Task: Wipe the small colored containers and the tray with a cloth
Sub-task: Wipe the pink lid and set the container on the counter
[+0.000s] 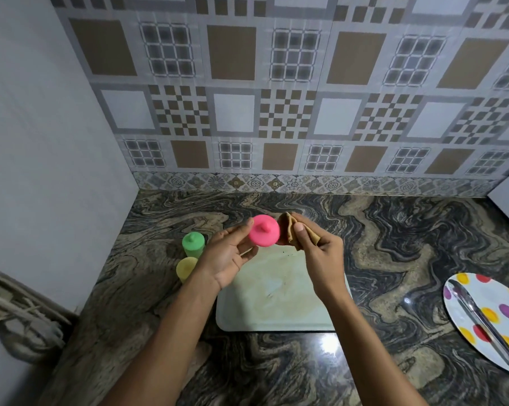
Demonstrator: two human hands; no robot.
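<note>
- Left hand (230, 253): fingers curled, gripped pink lidded container (264, 230) above pale tray (279, 306).
- Right hand (320, 253): pinched folded tan cloth (291, 230) against container's side.
- Green container (193, 244), yellow container (186, 268): stood left of tray.

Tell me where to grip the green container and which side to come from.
Grip the green container round its body, just under the knobbed lid. It stands upright, so probably come from the tray side: the yellow container stands close in front and the wall lies left.
</note>
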